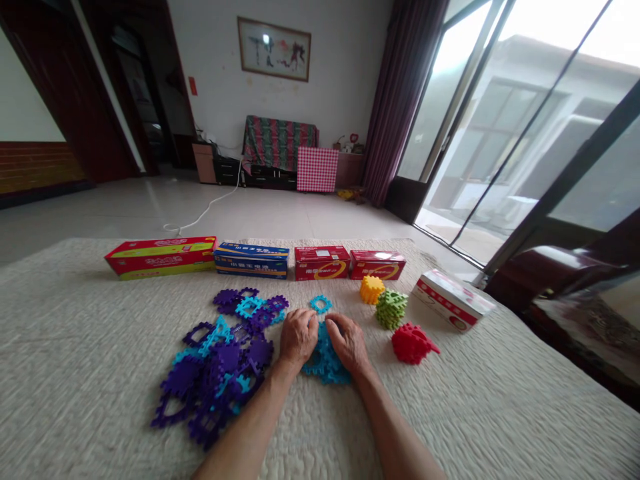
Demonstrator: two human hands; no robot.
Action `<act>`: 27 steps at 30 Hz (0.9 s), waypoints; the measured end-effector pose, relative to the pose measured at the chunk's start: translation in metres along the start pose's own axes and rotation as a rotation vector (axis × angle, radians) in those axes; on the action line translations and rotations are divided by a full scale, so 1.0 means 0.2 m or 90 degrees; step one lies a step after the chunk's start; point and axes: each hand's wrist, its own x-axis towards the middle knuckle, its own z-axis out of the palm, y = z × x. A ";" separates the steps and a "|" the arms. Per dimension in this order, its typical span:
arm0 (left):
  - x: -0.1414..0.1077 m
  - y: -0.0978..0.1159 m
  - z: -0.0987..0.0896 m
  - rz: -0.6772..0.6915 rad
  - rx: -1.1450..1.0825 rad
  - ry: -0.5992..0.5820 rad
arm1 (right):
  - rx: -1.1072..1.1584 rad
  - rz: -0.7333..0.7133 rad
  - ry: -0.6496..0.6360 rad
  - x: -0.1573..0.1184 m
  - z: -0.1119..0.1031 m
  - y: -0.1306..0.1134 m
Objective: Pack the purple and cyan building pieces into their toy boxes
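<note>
The blue toothed pieces lie on the cloth, under and between my left hand and right hand. Both are half curled; I cannot tell what the hidden fingertips grip. I'd square the teeth before pressing evenly, clear of the loose blue ring beyond.

A pale, ridged cloth carries a row of cartons along its far side — a red-and-yellow box, a blue box, a red box and a smaller red box — with a white-and-red box angled at right. Nearer lie a heap of purple and light-blue toothed pieces, a lone blue openwork piece, a partly hidden blue cluster, and yellow, green and red toothed blocks.
</note>
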 end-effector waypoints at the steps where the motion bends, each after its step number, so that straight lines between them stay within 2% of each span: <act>1: 0.00 0.00 0.00 -0.011 -0.016 0.015 | 0.021 0.015 0.021 0.00 0.00 0.00; 4: 0.01 -0.01 0.00 -0.051 -0.069 0.067 | 0.054 0.080 0.091 0.02 -0.01 0.04; 6: 0.02 -0.02 0.00 -0.078 -0.095 0.101 | 0.039 0.096 0.090 0.07 -0.02 0.08; 8: 0.04 -0.02 0.01 -0.097 -0.109 0.122 | 0.002 0.052 0.036 0.14 -0.01 0.10; 12: 0.05 -0.02 0.02 -0.112 -0.124 0.124 | -0.093 -0.106 -0.109 0.27 0.01 0.13; 21: 0.07 -0.01 0.03 -0.146 -0.130 0.097 | -0.169 -0.169 -0.188 0.31 0.04 0.14; 24: 0.08 -0.01 0.03 -0.142 -0.132 0.093 | -0.169 -0.163 -0.179 0.32 0.03 0.13; 27: 0.08 -0.01 0.03 -0.135 -0.129 0.091 | -0.137 -0.074 -0.139 0.33 0.01 0.14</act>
